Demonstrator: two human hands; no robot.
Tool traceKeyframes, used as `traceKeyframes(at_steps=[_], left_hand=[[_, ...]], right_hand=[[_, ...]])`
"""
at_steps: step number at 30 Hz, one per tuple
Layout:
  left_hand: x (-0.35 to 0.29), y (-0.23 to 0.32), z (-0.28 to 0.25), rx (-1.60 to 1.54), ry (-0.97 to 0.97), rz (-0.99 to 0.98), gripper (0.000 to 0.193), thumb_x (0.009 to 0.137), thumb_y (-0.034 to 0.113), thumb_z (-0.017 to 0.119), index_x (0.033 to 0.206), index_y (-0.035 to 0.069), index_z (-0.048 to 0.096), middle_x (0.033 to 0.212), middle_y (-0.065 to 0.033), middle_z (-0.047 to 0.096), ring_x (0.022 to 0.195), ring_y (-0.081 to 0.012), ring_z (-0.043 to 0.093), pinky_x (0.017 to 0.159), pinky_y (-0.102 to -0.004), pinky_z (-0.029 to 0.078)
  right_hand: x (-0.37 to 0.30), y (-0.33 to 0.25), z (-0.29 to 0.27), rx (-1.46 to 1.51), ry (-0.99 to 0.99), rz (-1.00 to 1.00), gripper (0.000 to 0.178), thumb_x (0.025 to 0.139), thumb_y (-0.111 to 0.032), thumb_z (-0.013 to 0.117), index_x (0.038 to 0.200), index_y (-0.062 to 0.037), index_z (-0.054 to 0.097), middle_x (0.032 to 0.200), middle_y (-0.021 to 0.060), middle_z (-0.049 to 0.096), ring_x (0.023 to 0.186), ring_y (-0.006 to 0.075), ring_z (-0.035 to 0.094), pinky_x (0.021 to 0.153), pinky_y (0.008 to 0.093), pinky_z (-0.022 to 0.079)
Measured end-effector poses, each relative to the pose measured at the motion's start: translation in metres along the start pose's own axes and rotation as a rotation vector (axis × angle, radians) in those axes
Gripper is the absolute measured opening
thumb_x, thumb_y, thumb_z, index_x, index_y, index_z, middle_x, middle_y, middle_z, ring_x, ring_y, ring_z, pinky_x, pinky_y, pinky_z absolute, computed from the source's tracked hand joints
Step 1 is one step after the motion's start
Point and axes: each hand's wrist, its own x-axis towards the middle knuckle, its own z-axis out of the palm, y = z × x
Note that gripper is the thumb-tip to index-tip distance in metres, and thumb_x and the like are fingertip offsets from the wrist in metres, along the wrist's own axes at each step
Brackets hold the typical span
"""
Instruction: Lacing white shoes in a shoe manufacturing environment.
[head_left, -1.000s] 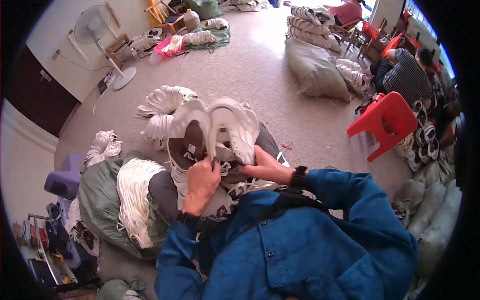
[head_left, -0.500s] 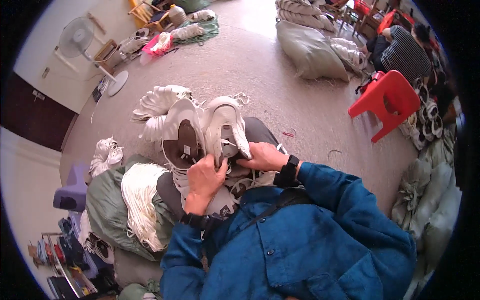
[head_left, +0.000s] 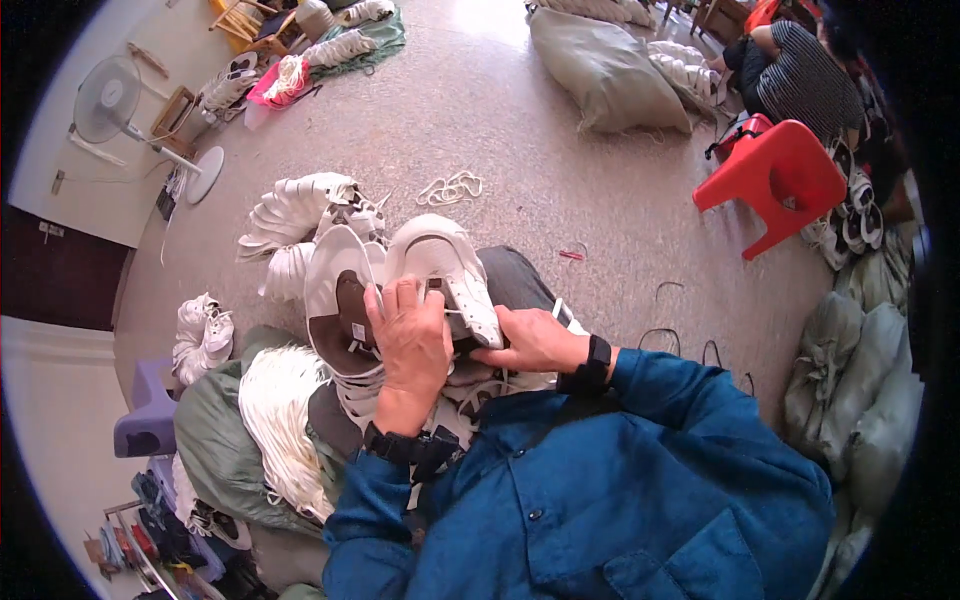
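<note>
On my lap lies a white shoe upper (head_left: 432, 240), toe pointing away from me, its throat spread apart with a piece of lace in it. My right hand (head_left: 535, 342) pinches the upper's right eyelet edge between thumb and fingers. The left hand (head_left: 412, 345) is closed over its left eyelet edge, fingers curled at the opening; the fingertips are partly hidden. Against it on the left rests a second white shoe upper (head_left: 322, 270) with a brown lining and a small white label inside. A thick hank of white laces (head_left: 280, 415) hangs beside my left forearm.
Stacked white uppers (head_left: 300, 215) sit beyond my lap, near a loose lace (head_left: 450, 188) on the floor. A green sack (head_left: 205, 430) and purple stool (head_left: 150, 410) stand left. To the right are a red stool (head_left: 775, 180), a seated person (head_left: 805, 85) and full sacks (head_left: 850, 370).
My left hand has moved forward from the upper's near edge onto its throat. My right hand keeps its hold on the right edge. The view has shifted slightly.
</note>
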Motion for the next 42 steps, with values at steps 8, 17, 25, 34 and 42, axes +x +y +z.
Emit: traceKeyframes(at_steps=[8,17,25,34,42], left_hand=[[0.022,-0.012,-0.065,-1.222,-0.606,-0.447,0.018,0.091,0.011,0.066,0.080,0.001,0.055,0.068,0.0037,0.053,0.065,-0.0035,0.047,0.056,-0.0222,0.037],[0.055,-0.024,-0.071,-1.174,-0.523,-0.252,0.010,0.089,0.008,0.068,0.084,0.000,0.065,0.072,0.0025,0.061,0.063,-0.0040,0.051,0.056,-0.0222,0.041],[0.105,-0.059,-0.026,-0.566,-0.165,-0.121,0.015,0.082,0.014,0.068,0.084,-0.001,0.069,0.070,-0.0135,0.067,0.062,-0.0248,0.064,0.062,-0.0352,0.050],[0.050,-0.089,0.004,-0.168,0.300,0.161,0.023,0.093,0.018,0.062,0.112,0.004,0.062,0.074,-0.0128,0.062,0.070,-0.0283,0.063,0.069,-0.0376,0.050],[-0.025,-0.020,-0.012,-0.233,-0.229,-0.213,0.052,0.087,0.015,0.059,0.134,-0.002,0.045,0.086,-0.0318,0.065,0.077,-0.0457,0.065,0.067,-0.0538,0.049]], right_hand=[[-0.004,-0.006,-0.012,-0.007,0.407,-0.217,0.066,0.073,-0.025,0.080,0.122,-0.0013,0.044,0.109,0.0199,0.051,0.091,0.0406,0.062,0.072,0.0446,0.053],[-0.007,-0.016,-0.011,0.061,0.353,-0.382,0.065,0.068,-0.014,0.079,0.121,-0.0026,0.044,0.110,0.0182,0.052,0.091,0.0389,0.062,0.075,0.0419,0.053],[-0.023,-0.017,-0.018,-0.002,0.291,-0.522,0.068,0.066,-0.008,0.077,0.125,-0.0030,0.044,0.113,0.0178,0.052,0.093,0.0372,0.062,0.076,0.0406,0.054],[-0.023,-0.008,-0.015,0.032,0.335,-0.277,0.056,0.073,-0.013,0.074,0.120,-0.0030,0.045,0.107,0.0170,0.052,0.084,0.0349,0.063,0.070,0.0414,0.053],[-0.011,-0.013,-0.008,-0.081,0.248,-0.184,0.047,0.077,-0.018,0.072,0.115,-0.0010,0.051,0.099,0.0197,0.055,0.085,0.0384,0.061,0.073,0.0436,0.051]])
